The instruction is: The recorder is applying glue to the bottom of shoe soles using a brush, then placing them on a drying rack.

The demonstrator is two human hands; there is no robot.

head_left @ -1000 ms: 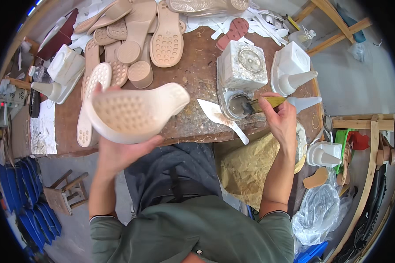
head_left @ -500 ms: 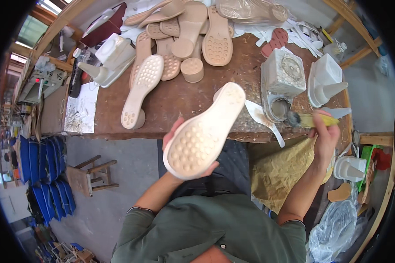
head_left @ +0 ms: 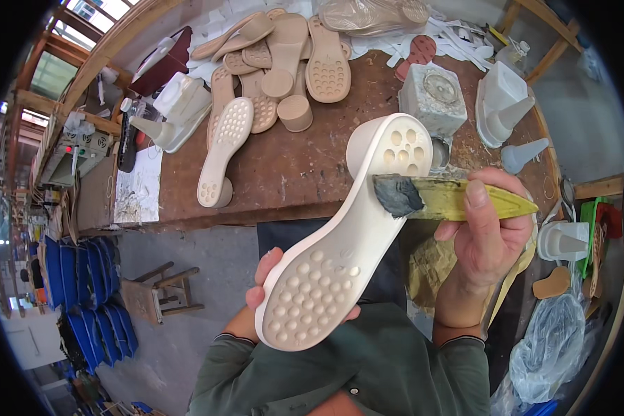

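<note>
A cream high-heeled shoe sole (head_left: 350,236) is tilted up in front of me, its dimpled upper face showing. My left hand (head_left: 263,277) grips it from beneath by the wide toe end, most of the fingers hidden behind it. In my right hand (head_left: 492,239) is a brush (head_left: 457,197) with a flat yellow handle and dark, clumped bristles. Its bristles lie against the sole's narrow waist, just below the heel seat. Behind the heel stands a stained white glue container (head_left: 433,104), its round cup mostly covered by the sole.
More beige heeled soles (head_left: 284,55) lie piled at the back of the brown table (head_left: 312,163), one (head_left: 225,149) apart in front. White spouted bottles stand left (head_left: 180,111) and right (head_left: 506,104). A wooden stool (head_left: 159,291) is on the floor at left. Clear plastic (head_left: 551,347) lies lower right.
The brush has moved left from beside the glue cup onto the sole. The sole has come nearer and lower, its heel end now fully facing up. My view has shifted slightly.
</note>
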